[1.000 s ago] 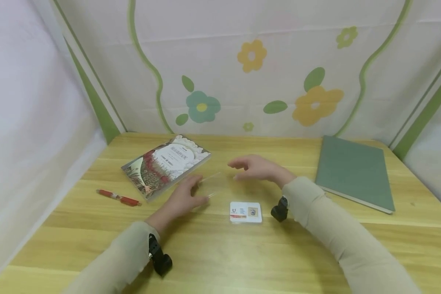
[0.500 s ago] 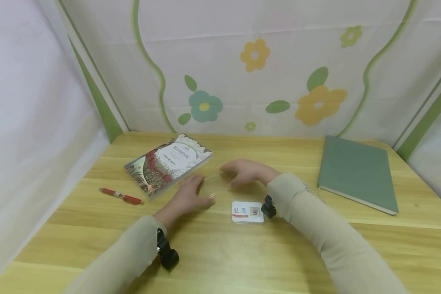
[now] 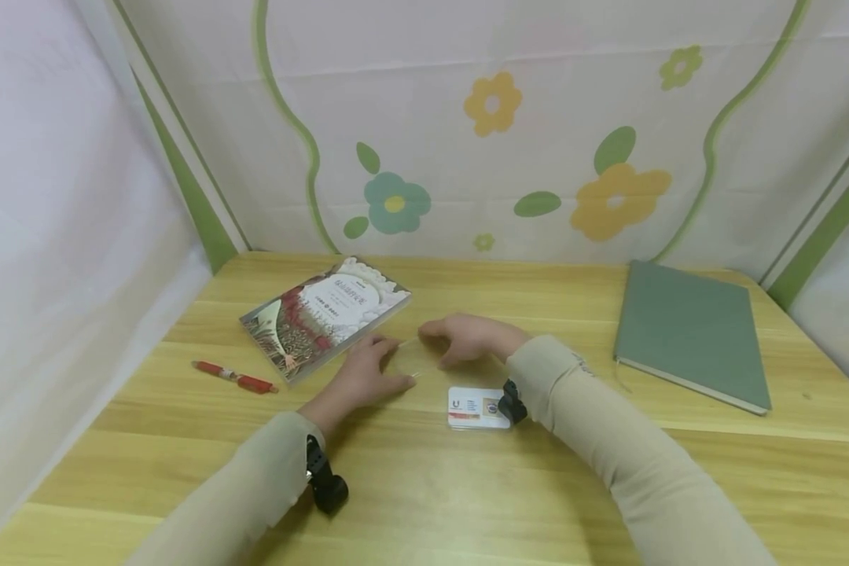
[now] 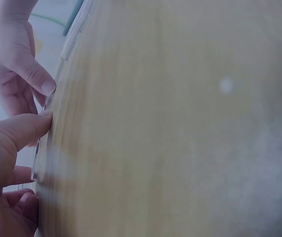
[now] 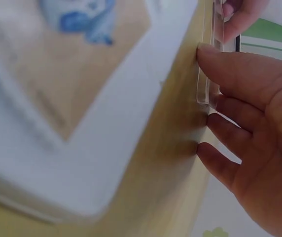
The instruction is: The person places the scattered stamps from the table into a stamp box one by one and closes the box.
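Observation:
A thin, clear plastic case [image 3: 405,360] lies low over the wooden table between the two hands; its transparent walls show better in the right wrist view as a clear case [image 5: 203,88]. My left hand [image 3: 364,376] grips its left side, thumb in front and fingers behind. At the opposite side, my right hand [image 3: 465,339] pinches it between thumb and fingers, other fingertips down by the tabletop. Just in front of the right hand lies a white card [image 3: 463,402] with a logo and a small picture, partly covered by the right wrist camera.
A book [image 3: 343,295] with an illustrated cover lies right behind the left hand. The red pen [image 3: 256,384] is to its left. On the right rests a green hardcover notebook [image 3: 689,338]. A flowered curtain [image 3: 538,141] closes off the table's [image 3: 424,487] back edge.
My right hand has come left and down from above the table to the clear case's right side and taken hold there. The left hand keeps its grip, nearly in place.

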Tool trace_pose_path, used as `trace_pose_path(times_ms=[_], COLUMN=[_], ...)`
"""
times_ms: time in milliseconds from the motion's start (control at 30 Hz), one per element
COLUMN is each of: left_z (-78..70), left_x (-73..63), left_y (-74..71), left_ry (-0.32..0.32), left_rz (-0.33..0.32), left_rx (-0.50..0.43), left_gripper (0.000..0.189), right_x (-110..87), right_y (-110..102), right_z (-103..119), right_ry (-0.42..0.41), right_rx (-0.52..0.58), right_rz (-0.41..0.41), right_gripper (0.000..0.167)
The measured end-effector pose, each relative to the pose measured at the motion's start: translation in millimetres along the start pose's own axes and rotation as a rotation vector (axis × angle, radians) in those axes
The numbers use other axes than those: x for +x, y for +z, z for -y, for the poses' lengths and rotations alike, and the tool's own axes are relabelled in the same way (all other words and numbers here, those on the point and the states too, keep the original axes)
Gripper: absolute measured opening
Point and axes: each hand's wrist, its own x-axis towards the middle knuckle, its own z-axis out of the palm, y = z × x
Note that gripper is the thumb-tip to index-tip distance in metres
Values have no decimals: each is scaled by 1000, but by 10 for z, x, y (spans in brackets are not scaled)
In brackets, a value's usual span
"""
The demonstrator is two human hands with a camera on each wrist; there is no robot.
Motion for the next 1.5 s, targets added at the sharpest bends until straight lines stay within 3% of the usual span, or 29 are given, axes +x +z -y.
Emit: trace_pose_path(times_ms=[333,500,700,933,1233,1500], left_z=[-5,56,66,0,-53,-169], left_x=[-5,-1,3,-45,-88,-150], left_y=[-64,-91,-111,-143,-116,-74], left_ry=[82,137,169,202,332,385], left_rz=[-9,2,5,7,-40,-20], left_rx=[35,2,-37,-47,-130,-197], left_gripper=[69,68,69,67,61,61], right_x=[-43,-63,-115,-272,-514,-740], right_y=[-7,-13,-29,-15,56,178], right_z=[11,25,49,25,-43,-61], right_ry=[-53,-75,-123,-164,-232,-165], right_rx=[-85,-122,-111,-110,-57,34], right_rz=[-58,-70,-95,-175,-314,-409], right_gripper=[60,57,35,57,56,59])
